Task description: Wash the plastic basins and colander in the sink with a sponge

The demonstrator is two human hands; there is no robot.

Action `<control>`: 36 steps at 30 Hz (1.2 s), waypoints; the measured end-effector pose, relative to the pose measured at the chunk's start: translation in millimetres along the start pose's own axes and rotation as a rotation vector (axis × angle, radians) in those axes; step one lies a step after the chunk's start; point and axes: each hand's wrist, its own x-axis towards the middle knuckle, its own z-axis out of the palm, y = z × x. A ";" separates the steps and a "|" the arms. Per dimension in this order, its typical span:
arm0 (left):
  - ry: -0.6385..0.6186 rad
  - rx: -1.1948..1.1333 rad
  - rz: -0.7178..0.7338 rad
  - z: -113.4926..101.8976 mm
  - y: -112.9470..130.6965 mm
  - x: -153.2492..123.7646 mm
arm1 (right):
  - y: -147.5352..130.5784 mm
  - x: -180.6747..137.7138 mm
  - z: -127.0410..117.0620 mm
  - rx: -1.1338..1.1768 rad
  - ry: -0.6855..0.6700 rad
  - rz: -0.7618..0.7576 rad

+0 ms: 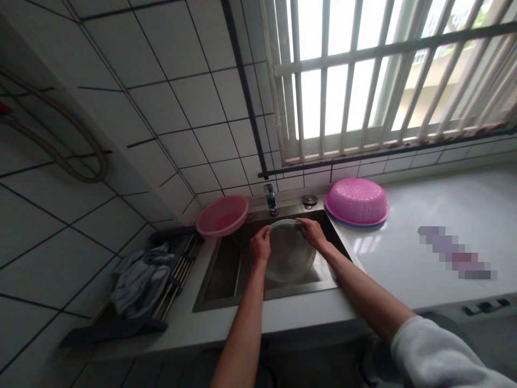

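Note:
A round metal basin (pixel 290 253) is held tilted over the sink, its inside hollow turned partly toward me. My left hand (pixel 260 244) grips its rim on the left, fingers closed. On the far right part of the rim, my right hand (pixel 313 233) is closed too. Beneath the basin lies the stainless steel sink (pixel 222 275), partly hidden by it and by my arms. Just behind the basin stands the faucet (pixel 270 197); whether water runs cannot be made out.
A pink plastic basin (pixel 222 215) rests at the sink's back left corner. An upturned pink basket (pixel 357 200) sits right of the sink on the white counter (pixel 407 215). Striped cloth (pixel 143 280) lies on a rack (pixel 177 288) at left. A metal drain cover (pixel 309 200) is behind the sink.

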 end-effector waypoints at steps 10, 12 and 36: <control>0.008 -0.006 0.005 -10.4 -3.6 3.6 | 11.7 0.1 -1.8 0.102 -0.009 0.037; -0.026 -0.008 0.035 -8.2 -0.8 3.1 | 10.5 -0.4 -0.6 0.103 -0.013 0.020; -0.094 -0.042 -0.046 8.1 2.2 -2.7 | -26.2 -2.1 7.4 -0.111 -0.062 -0.154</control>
